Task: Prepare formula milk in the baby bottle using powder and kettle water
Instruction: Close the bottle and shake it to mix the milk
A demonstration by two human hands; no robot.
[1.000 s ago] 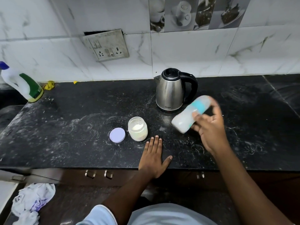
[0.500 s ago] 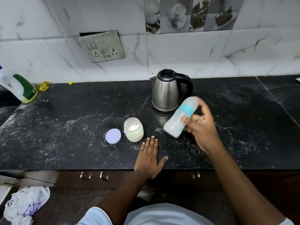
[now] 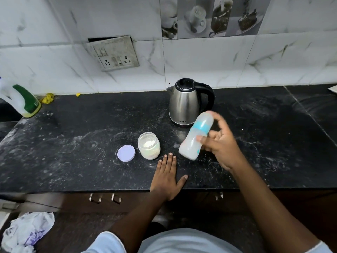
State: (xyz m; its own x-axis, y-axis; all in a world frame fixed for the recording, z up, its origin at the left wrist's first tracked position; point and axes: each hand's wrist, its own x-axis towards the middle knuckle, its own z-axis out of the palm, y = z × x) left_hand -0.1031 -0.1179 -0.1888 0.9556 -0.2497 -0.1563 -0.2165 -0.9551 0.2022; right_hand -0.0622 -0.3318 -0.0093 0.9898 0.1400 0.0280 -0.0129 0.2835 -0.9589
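My right hand [image 3: 221, 147] grips the tilted, milky bottle [image 3: 189, 145]; left hand [image 3: 166, 177] lies flat on the dusty black counter [image 3: 73, 143], beside the open powder jar [image 3: 149, 146]

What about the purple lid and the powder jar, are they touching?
Apart. The head view shows a thin strip of dark counter between the purple lid and the powder jar.
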